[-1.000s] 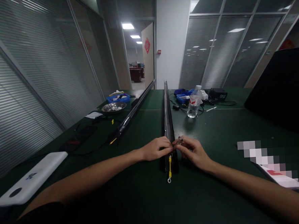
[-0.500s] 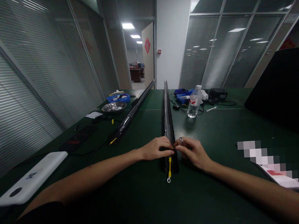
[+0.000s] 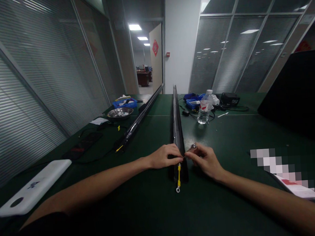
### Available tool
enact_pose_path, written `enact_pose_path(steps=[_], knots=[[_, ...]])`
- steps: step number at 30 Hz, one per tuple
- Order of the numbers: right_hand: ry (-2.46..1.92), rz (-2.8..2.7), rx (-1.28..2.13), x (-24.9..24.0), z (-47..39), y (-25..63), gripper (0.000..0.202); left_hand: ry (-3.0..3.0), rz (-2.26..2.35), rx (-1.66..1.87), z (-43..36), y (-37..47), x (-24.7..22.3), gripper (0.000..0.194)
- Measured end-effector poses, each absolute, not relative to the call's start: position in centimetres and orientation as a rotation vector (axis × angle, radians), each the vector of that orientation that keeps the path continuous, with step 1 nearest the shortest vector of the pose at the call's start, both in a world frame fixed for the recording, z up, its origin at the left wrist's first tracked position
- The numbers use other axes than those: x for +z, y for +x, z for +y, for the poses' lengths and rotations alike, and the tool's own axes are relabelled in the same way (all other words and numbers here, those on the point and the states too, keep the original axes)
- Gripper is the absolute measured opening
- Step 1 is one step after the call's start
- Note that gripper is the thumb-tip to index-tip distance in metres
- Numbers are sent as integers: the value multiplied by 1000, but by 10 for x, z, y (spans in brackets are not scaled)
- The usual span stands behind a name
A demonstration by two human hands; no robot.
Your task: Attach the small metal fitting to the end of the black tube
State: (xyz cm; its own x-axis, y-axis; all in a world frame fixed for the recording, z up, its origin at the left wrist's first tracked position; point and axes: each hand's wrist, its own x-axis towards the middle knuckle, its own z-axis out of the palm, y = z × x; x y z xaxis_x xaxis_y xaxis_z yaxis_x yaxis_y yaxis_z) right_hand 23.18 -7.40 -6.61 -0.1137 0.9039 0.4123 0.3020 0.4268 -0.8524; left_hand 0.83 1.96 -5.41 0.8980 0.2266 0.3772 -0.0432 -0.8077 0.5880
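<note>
A long dark bar (image 3: pixel 176 122) wrapped in glossy film runs away from me across the table. From its near end sticks out a yellow wire (image 3: pixel 178 175) tipped with a metal ring terminal (image 3: pixel 178 190). My left hand (image 3: pixel 165 156) rests over the bar, thumb and fingertips closed together just above the wire. Across from it, my right hand (image 3: pixel 205 161), with a ring on a finger, pinches at the bar's right side. The fingertips of both hands nearly meet, and whatever they hold is too small to make out.
Left of me lie a second dark bar (image 3: pixel 139 122), a metal bowl (image 3: pixel 120 113), a blue tray (image 3: pixel 124 103) and a white flat device (image 3: pixel 33 188). On the right stand a water bottle (image 3: pixel 204 109), blue bins (image 3: pixel 192 103), a black adapter (image 3: pixel 230 99) with cables, and a phone-like object (image 3: pixel 297 187).
My right fingers have shifted slightly to the right and rolled, the ring turning with them. My left hand, the bar and the yellow wire look almost unmoved.
</note>
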Motion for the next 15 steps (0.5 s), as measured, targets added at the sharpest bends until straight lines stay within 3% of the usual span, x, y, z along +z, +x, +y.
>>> enact_pose_path(steps=[15], knots=[[-1037,-1648,914,-70,-70,233,30,2424,209,591,20,9,-58,22]])
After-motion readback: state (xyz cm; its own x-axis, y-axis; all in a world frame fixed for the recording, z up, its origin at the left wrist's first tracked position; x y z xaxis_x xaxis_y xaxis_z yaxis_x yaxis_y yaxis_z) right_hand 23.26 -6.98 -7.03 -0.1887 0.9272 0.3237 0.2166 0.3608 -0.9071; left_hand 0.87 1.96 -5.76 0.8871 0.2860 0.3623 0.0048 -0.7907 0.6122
